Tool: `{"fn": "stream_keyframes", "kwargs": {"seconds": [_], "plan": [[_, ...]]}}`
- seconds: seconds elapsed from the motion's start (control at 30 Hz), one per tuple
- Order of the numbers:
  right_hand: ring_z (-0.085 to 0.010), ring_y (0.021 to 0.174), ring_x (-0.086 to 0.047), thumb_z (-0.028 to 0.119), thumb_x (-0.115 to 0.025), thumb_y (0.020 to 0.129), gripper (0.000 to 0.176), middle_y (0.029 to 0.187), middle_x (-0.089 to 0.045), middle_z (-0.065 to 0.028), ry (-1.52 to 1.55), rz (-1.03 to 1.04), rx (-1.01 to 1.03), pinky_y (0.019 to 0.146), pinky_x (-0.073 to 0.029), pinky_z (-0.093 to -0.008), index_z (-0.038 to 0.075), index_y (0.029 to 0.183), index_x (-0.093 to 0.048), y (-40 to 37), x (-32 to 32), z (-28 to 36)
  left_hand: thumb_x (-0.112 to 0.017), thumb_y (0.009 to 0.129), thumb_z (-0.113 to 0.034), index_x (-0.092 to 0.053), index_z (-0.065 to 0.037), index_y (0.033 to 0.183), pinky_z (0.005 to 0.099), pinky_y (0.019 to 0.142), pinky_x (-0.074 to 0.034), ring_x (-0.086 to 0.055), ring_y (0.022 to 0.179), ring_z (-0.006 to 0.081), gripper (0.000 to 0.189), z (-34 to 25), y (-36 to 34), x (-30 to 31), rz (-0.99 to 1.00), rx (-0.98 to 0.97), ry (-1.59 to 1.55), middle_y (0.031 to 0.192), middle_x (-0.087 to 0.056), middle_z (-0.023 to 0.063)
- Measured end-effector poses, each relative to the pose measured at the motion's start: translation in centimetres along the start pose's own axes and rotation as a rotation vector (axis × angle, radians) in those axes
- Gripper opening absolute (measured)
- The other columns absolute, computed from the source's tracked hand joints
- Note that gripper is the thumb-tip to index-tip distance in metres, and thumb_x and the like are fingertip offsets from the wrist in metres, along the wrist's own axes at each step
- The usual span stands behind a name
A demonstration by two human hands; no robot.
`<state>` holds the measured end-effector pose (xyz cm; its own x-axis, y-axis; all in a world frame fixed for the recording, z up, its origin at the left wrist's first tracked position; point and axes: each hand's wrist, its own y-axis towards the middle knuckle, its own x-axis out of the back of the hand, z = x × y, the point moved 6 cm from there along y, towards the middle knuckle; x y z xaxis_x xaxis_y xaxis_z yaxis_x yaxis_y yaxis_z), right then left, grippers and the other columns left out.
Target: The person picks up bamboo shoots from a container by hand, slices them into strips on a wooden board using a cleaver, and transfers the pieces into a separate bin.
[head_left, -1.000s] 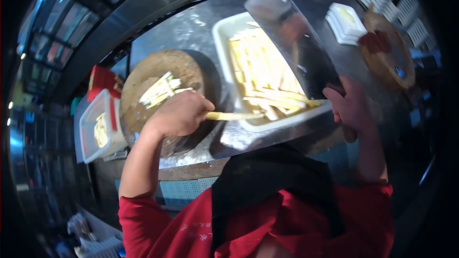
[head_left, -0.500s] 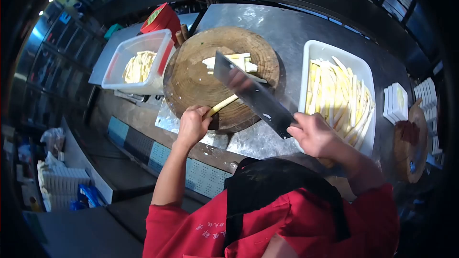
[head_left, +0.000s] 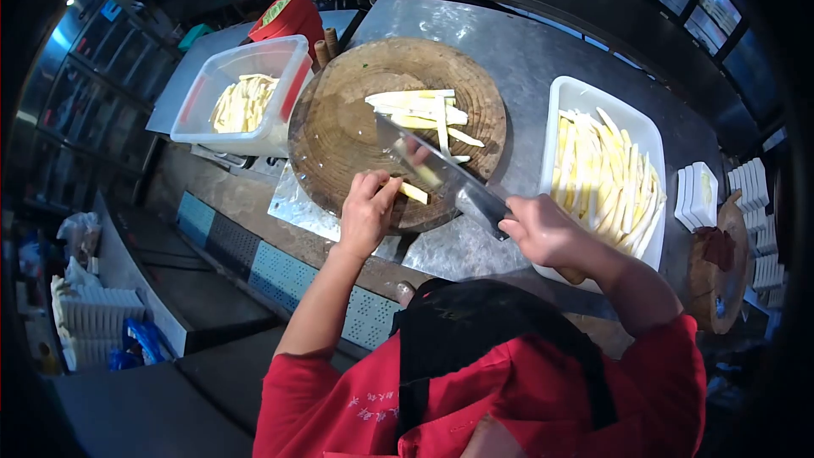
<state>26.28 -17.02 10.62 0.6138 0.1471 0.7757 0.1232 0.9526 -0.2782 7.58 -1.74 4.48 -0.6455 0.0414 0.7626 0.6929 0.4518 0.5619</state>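
My right hand (head_left: 543,229) grips the handle of a broad cleaver (head_left: 445,174), its blade tilted over the near right part of a round wooden chopping block (head_left: 331,140). Between the fingers of my left hand (head_left: 370,203) is a pale yellow bamboo shoot stalk (head_left: 412,192), lying on the block close to the blade. Farther back on the block rests a small pile of pale stalk pieces (head_left: 415,106), one lying across the others.
Left of the block stands a clear plastic tub (head_left: 191,119) with cut pieces; a red container (head_left: 297,19) is behind. A white tub (head_left: 555,106) of long stalks stands right. Farther right are white dishes (head_left: 697,195) and another wooden block (head_left: 721,288).
My left hand has moved right and inward, and less of the stalk shows past its fingers. The cleaver has shifted lower, nearer the block, uncovering more of the pile.
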Motion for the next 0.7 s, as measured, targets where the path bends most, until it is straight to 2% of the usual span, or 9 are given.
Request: {"fn": "stream_keyframes", "kwargs": {"seconds": [0.1, 0.13, 0.33, 0.47, 0.53, 0.7], "plan": [[-0.0465, 0.074, -0.058, 0.017, -0.06, 0.09, 0.022, 0.071, -0.059, -0.0263, -0.018, 0.017, 0.063, 0.062, -0.044, -0.0486, -0.003, 0.086, -0.052, -0.1, 0.1, 0.4, -0.071, 0.074, 0.001, -0.062, -0.003, 0.093, 0.0377, 0.074, -0.051, -0.059, 0.086, 0.0313, 0.022, 0.1, -0.5, 0.6, -0.168, -0.043, -0.067, 0.093, -0.06, 0.0111], [-0.0466, 0.074, -0.058, 0.017, -0.06, 0.09, 0.022, 0.069, -0.058, -0.026, -0.041, 0.04, 0.113, 0.062, -0.044, -0.0496, -0.003, 0.086, -0.052, -0.1, 0.2, 0.8, -0.071, 0.074, 0.001, -0.062, -0.003, 0.093, 0.0377, 0.074, -0.051, -0.059, 0.086, 0.0313, 0.022, 0.3, -0.5, 0.6, -0.172, -0.034, -0.066, 0.093, -0.06, 0.0111], [-0.0455, 0.069, -0.059, 0.016, -0.059, 0.091, 0.021, 0.066, -0.057, -0.0255, -0.214, 0.158, 0.098, 0.062, -0.044, -0.052, -0.003, 0.09, -0.051, -0.2, 1.3, 1.4, -0.073, 0.071, 0.0, -0.061, -0.003, 0.091, 0.0382, 0.071, -0.051, -0.059, 0.082, 0.0317, 0.024, 0.8, -1.0, 0.3, -0.216, -0.016, -0.101, 0.09, -0.06, 0.0106], [-0.0453, 0.068, -0.06, 0.016, -0.057, 0.091, 0.021, 0.068, -0.059, -0.0255, -0.181, 0.121, 0.177, 0.062, -0.045, -0.0516, -0.004, 0.09, -0.052, 2.6, -0.2, 2.4, -0.074, 0.069, 0.002, -0.062, -0.003, 0.09, 0.0376, 0.068, -0.05, -0.059, 0.079, 0.0309, 0.025, 0.9, -0.7, 0.4, -0.235, -0.014, -0.142, 0.087, -0.06, 0.0108], [-0.0457, 0.071, -0.061, 0.017, -0.057, 0.092, 0.023, 0.07, -0.06, -0.0265, -0.164, 0.189, 0.227, 0.063, -0.045, -0.0516, -0.006, 0.091, -0.052, 4.3, -1.0, 3.8, -0.074, 0.068, 0.004, -0.062, -0.004, 0.089, 0.0371, 0.067, -0.049, -0.059, 0.078, 0.0304, 0.025, 0.9, -0.6, 0.5, -0.246, -0.017, -0.161, 0.085, -0.06, 0.0108], [-0.0458, 0.075, -0.061, 0.018, -0.055, 0.092, 0.024, 0.074, -0.06, -0.0279, -0.182, 0.133, 0.113, 0.066, -0.045, -0.0518, -0.006, 0.088, -0.054, 3.4, 0.1, 3.2, -0.074, 0.068, 0.004, -0.063, -0.004, 0.089, 0.0371, 0.065, -0.047, -0.057, 0.077, 0.0298, 0.025, 0.7, -1.7, 1.0, -0.196, -0.011, -0.159, 0.084, -0.059, 0.0108]]}}
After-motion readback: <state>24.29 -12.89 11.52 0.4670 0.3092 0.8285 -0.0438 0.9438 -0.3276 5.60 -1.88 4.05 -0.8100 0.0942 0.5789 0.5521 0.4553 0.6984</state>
